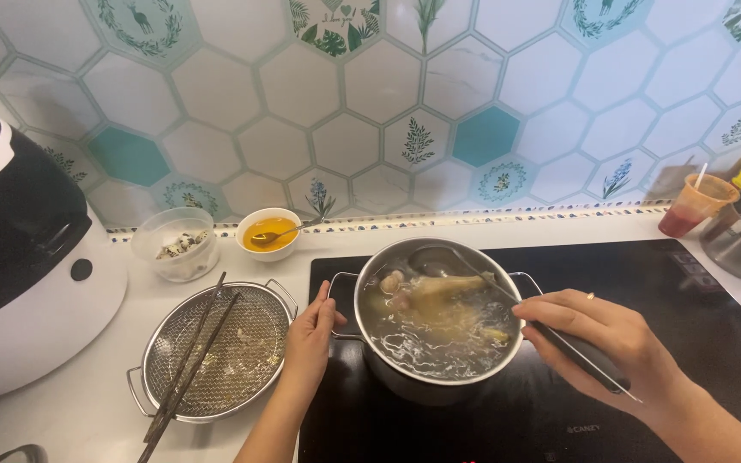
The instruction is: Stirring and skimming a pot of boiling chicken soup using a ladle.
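My right hand (598,339) is closed around the dark handle of a ladle (508,296), and the ladle's long axis runs from my grip, at the right rim of the pot, up and to the left into the broth. The bowl of the ladle lies at the far side, behind the chicken (439,296), so the bird is to the left of my grip and a little farther from me. My left hand (310,339) holds the left handle of the steel pot (405,381), fingers curled on it. The pot stands on the black cooktop (688,343). The chicken looks pale and whole, half under a cloudy, bubbling liquid. This hand is nearer to the mesh strainer (216,360) with chopsticks (190,364) across it.
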